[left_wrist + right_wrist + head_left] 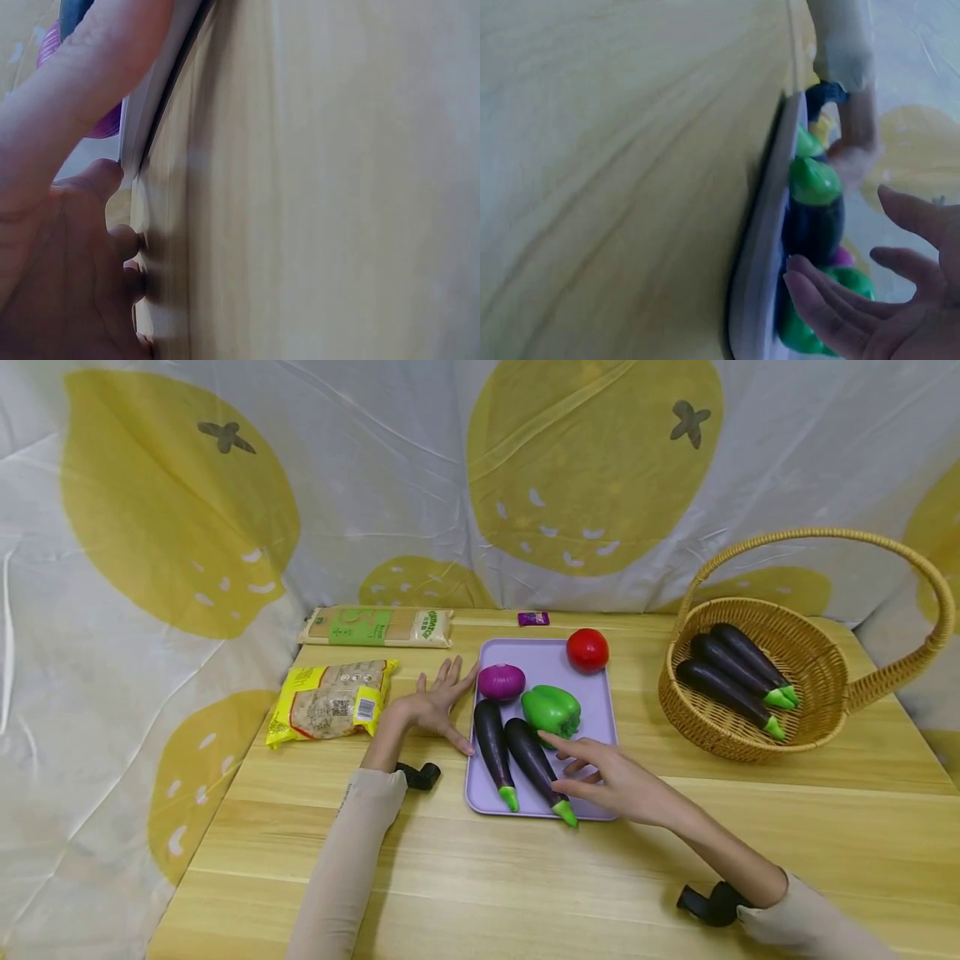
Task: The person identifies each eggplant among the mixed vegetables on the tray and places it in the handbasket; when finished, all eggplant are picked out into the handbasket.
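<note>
A lilac tray (600,727) holds a purple onion (502,682), a green bell pepper (552,710), a red tomato (587,650) and two eggplants (491,739), side by side. My left hand (435,703) is spread at the tray's left edge, thumb and forefinger right at the rim; its fingertips reach down by the wood in the left wrist view. Over the right eggplant (531,758) hovers my right hand (611,777), fingers parted and holding nothing. Its thumb overlaps that eggplant near the green stem end, which extends past the tray's front rim.
On the right stands a wicker basket (693,727) with a tall handle and three more eggplants (729,693) inside. Left of the tray lie a yellow food bag (330,702) and a pack of noodles (378,627). A small purple packet (533,619) sits behind the tray.
</note>
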`<state>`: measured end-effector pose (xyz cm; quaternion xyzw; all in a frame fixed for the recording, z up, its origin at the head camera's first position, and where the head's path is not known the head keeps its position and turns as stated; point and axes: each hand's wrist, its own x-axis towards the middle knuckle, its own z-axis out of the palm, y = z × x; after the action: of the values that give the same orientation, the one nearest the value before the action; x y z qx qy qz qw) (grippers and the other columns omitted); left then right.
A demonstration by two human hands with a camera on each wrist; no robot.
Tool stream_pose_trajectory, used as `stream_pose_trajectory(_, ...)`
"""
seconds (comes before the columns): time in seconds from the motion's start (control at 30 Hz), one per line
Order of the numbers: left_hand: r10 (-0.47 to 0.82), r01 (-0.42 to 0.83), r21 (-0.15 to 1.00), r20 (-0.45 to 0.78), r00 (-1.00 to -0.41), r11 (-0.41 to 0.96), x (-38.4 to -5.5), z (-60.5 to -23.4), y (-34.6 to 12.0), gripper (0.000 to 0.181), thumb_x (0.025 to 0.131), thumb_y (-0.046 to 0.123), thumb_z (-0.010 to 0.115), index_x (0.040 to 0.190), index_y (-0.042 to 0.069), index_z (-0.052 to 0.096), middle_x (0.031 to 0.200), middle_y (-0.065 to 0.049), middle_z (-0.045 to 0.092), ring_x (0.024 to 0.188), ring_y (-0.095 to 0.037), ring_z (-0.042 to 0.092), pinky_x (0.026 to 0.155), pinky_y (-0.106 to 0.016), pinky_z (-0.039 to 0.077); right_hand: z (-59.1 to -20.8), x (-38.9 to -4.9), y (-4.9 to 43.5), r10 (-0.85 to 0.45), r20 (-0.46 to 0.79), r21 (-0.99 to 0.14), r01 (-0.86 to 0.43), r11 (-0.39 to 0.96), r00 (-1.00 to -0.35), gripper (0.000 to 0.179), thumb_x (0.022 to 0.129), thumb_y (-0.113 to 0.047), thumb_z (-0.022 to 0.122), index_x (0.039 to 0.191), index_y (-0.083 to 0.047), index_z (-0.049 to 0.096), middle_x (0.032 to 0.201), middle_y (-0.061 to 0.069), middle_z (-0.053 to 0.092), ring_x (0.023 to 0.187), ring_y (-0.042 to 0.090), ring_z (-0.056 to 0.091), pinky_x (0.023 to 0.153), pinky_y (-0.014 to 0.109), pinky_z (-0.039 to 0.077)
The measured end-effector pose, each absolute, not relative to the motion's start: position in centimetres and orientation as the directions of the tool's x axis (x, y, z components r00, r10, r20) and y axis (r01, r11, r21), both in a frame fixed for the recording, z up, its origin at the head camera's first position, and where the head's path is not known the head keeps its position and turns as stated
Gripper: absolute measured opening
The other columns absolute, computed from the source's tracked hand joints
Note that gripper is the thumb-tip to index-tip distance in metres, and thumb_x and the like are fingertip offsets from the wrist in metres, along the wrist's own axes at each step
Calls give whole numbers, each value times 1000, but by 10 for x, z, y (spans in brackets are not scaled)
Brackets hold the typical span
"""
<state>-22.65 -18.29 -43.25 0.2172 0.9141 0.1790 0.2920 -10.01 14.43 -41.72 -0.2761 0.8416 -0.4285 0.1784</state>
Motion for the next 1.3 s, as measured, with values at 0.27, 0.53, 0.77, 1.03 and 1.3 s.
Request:
stream_pose_trajectory(0.27, 506, 295, 458, -453, -734, 839, -227, -433, -183, 148, 69, 51, 94, 165, 26, -16, 169, -17, -31, 157, -34, -31, 123, -66, -21, -425, -98, 125, -550, -35, -782, -320, 535, -834, 63, 98, -23, 72, 155, -12, 48, 108, 10, 66, 96, 17, 72, 82, 23, 60)
stream_pose_trajectory(0.53, 505, 298, 454, -453, -735, 840, -227, -434, -184, 149, 69, 53, 94, 165, 26, -16, 169, -18, -30, 157, -35, -30, 123, -67, -20, -431, -99, 114, -505, 32, -724, -368, 583, -862, 59, 97, -24, 73, 152, -11, 53, 96, 5, 69, 86, 10, 66, 74, 26, 57)
stream_pose_trajectory(0.77, 501, 293, 452, -457, -735, 843, -227, -434, -183, 149, 69, 52, 94, 165, 26, -16, 169, -17, -31, 157, -33, -31, 123, -66, -21, -435, -99, 110, -497, 62, -730, -379, 569, -866, 56, 98, -22, 73, 150, -9, 55, 84, -1, 65, 80, 6, 58, 72, 27, 52)
stream_pose_trajectory(1.03, 507, 295, 462, -449, -736, 837, -228, -436, -183, 149, 68, 51, 95, 166, 25, -15, 169, -18, -30, 157, -35, -30, 123, -67, -21, -423, -100, 114, -510, -6, -749, -334, 572, -860, 57, 97, -19, 73, 151, -12, 55, 92, 1, 70, 84, 9, 62, 74, 25, 51)
stream_pose_trajectory(1.3, 507, 300, 454, -452, -734, 839, -227, -434, -184, 149, 69, 51, 94, 165, 25, -16, 169, -18, -30, 157, -35, -31, 123, -68, -20, -392, -111, 137, -569, -13, -780, -347, 521, -822, 57, 99, -23, 72, 152, -19, 54, 119, 5, 72, 96, 14, 68, 71, 24, 55)
